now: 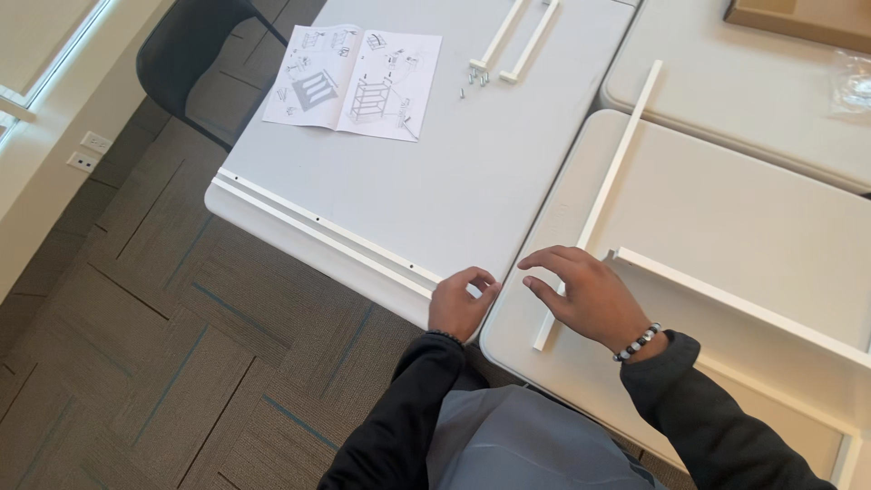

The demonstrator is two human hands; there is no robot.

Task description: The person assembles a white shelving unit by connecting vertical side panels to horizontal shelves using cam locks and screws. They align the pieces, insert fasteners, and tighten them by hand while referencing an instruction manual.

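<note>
My left hand (461, 302) rests at the near corner of the left grey table (472, 172), fingers curled beside the end of two long white rails (318, 225) that lie along the table's edge. It holds nothing that I can see. My right hand (590, 295) hovers over the right table (726, 200), fingers spread and bent, just above a long white bar (615, 172) that runs away from me. Nothing is in that hand. Another white rail (726, 299) lies to its right.
An open instruction sheet (356, 80) lies at the far side of the left table, with two white bars (513, 41) and small screws (474, 80) near it. A dark chair (195, 59) stands far left. A cardboard box (803, 18) and plastic bag (853, 86) sit far right.
</note>
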